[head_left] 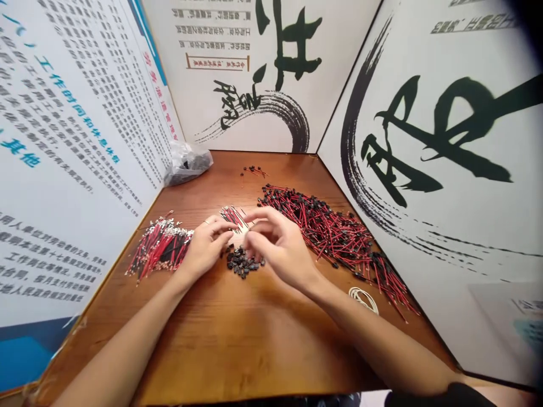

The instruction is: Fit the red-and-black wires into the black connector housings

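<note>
Both hands meet over the middle of the wooden table (pixel 237 345). The left hand (pixel 206 247) has its thumb and fingers pinched together on a small bundle of wires (pixel 232 215), red and black. From that pinch the bundle runs away from the person, its long axis leaning a little to the left, and the far ends fan out above the fingertips. The right hand (pixel 278 244) comes in from the other side. Its forefinger stretches across to just beside the pinch and its thumb curls underneath, but whether it has anything between them I cannot tell (the fingers hide the gap).

Just below the pinch, on the person's side, lies a little heap of black parts (pixel 241 263), almost under both sets of fingertips. To the left of the grip, just beyond the left hand, lies a sheaf of red wires with pale ends (pixel 158 249). To the right, behind the right hand, a long drift of red and black wires (pixel 339 234) stretches along the printed wall panel (pixel 445 198). A white looped band (pixel 363 298) lies near the right forearm. Well beyond the grip, a crumpled plastic bag (pixel 186 163) sits in the far left corner.
</note>
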Demonstrator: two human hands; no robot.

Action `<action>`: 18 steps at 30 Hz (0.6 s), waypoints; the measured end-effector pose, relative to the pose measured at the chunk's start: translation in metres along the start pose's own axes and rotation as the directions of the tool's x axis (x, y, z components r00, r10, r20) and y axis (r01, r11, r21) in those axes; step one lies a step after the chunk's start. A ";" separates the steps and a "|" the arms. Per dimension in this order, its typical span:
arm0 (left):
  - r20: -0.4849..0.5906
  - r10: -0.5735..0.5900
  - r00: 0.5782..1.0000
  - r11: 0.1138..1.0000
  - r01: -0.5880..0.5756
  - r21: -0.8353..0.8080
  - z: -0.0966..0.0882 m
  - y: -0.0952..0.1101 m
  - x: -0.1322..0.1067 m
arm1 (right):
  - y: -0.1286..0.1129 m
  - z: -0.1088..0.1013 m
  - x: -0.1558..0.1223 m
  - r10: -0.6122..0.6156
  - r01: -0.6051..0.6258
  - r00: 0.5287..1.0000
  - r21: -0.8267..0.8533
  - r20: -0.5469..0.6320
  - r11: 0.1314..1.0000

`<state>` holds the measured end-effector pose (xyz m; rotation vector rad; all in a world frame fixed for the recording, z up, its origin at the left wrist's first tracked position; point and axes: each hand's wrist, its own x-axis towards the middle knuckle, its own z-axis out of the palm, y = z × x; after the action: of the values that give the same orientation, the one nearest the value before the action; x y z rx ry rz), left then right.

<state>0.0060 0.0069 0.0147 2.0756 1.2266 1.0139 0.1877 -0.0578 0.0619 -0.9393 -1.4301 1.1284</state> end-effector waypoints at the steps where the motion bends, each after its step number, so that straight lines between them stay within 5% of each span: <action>1: -0.002 0.005 1.000 1.000 -0.005 -0.027 -0.001 0.001 -0.001 | 0.019 -0.005 0.002 0.045 -0.044 0.998 0.021 -0.040 0.999; 6: 0.036 0.041 0.999 0.982 -0.033 -0.186 0.002 0.009 -0.011 | 0.066 -0.013 -0.009 0.143 -0.140 0.985 0.041 -0.093 0.989; 18: 0.058 0.076 0.995 0.984 -0.066 -0.168 0.008 0.030 -0.021 | 0.050 -0.010 -0.016 0.072 -0.098 0.984 -0.151 -0.166 0.984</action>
<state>0.0206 -0.0255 0.0250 2.0182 1.0075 1.0366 0.1988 -0.0588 0.0098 -1.1869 -1.3741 0.9874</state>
